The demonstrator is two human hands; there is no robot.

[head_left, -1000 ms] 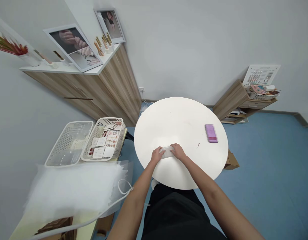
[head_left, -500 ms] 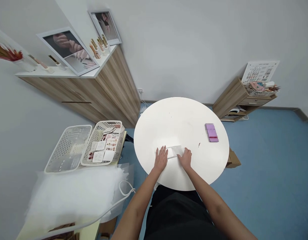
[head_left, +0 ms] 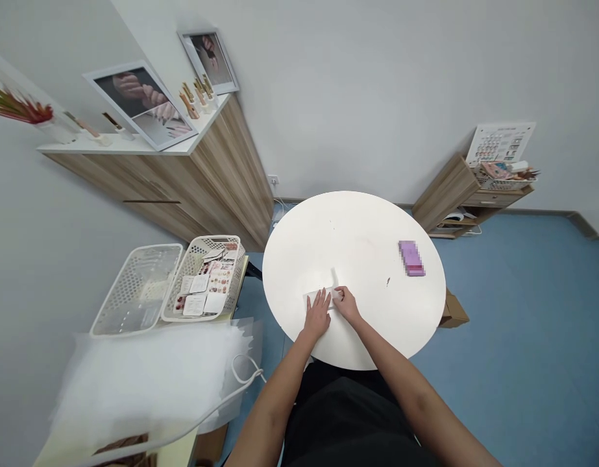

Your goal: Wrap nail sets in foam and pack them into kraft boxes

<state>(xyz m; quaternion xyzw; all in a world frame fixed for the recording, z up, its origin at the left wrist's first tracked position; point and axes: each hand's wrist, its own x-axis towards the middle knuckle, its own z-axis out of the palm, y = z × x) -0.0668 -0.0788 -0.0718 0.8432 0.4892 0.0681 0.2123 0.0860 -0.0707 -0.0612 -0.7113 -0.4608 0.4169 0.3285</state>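
Observation:
On the round white table (head_left: pixel 348 240), near its front edge, lies a small white flat piece with a thin translucent wrapping sheet (head_left: pixel 334 277) about it. A narrow end of the sheet stands up beyond my fingers. My left hand (head_left: pixel 317 314) lies flat over the piece, fingers stretched out and a little spread. Close beside it, my right hand (head_left: pixel 348 306) pinches the sheet at the right end of the piece. My fingers cover much of the white piece.
A purple pixelated box (head_left: pixel 412 258) lies on the table's right side, with a small dark mark (head_left: pixel 388 282) nearby. At left stand a white basket of cards (head_left: pixel 202 279), an empty basket (head_left: pixel 138 288) and a stack of translucent sheets (head_left: pixel 153 370). A white cable (head_left: pixel 202 418) crosses that stack.
My right hand has moved left, bringing the sheet's right end in from lying flat to folded against the piece, its tip now upward. My left hand stays on the piece, slightly shifted right.

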